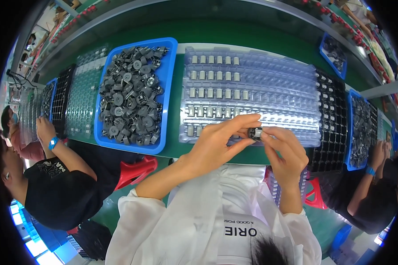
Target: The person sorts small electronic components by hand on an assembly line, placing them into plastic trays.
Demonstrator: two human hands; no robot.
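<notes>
Both hands meet over the near edge of a clear plastic tray [278, 101]. Between the thumb and fingers of my left hand [214, 143] is a small dark round part with a shiny metal piece [254, 134] on it. My right hand [287, 154] pinches the same part from the other side, its fingertips at the shiny piece. Rows of small silver cylinders [219, 76] stand in the left half of the tray. My left hand hides some of the nearest row. Finer detail of the held part is covered by my fingers.
Left of the tray, a blue bin [171, 88] holds many grey round parts with pins [127, 78]. A black compartment tray [329, 145] lies to the right, with another blue bin [351, 163] beyond. Co-workers sit on both sides; a red stool [135, 172] stands at the left.
</notes>
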